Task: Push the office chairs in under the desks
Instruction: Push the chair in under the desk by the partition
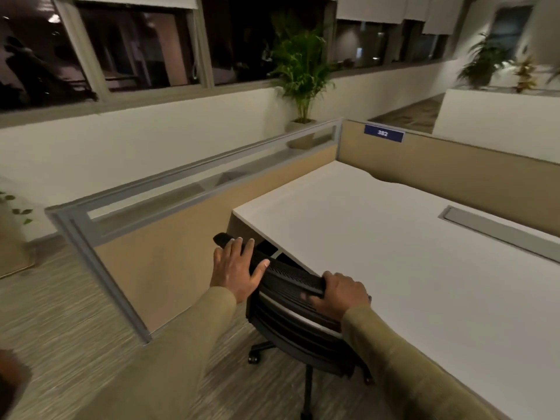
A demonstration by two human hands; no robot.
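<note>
Head view: one wide look down over both sleeves at a cubicle corner.
Chair: a black mesh office chair point(291, 301) stands at the near left corner of the white desk point(378, 237); the top of its backrest is just beside the desk edge, and its star base and castors show on the carpet point(60, 313) below.
Left hand point(235, 268): laid flat on the backrest's top edge, fingers spread, not closed around anything.
Right hand point(341, 294): fingers curled over the top rail of the backrest, clasping it.
Progress: judging by how close the backrest sits to the desk edge, the chair looks nearly pushed in.
Risk, fingers: the right hand lies close to the desk edge; a further shove could pinch it there.
Risk, skew: the chair sits at the corner near the beige partition point(169, 244); uneven pressure could swivel it sideways.
Risk, armrest: the armrests are mostly hidden, so whether they clear the desktop cannot be told.
</note>
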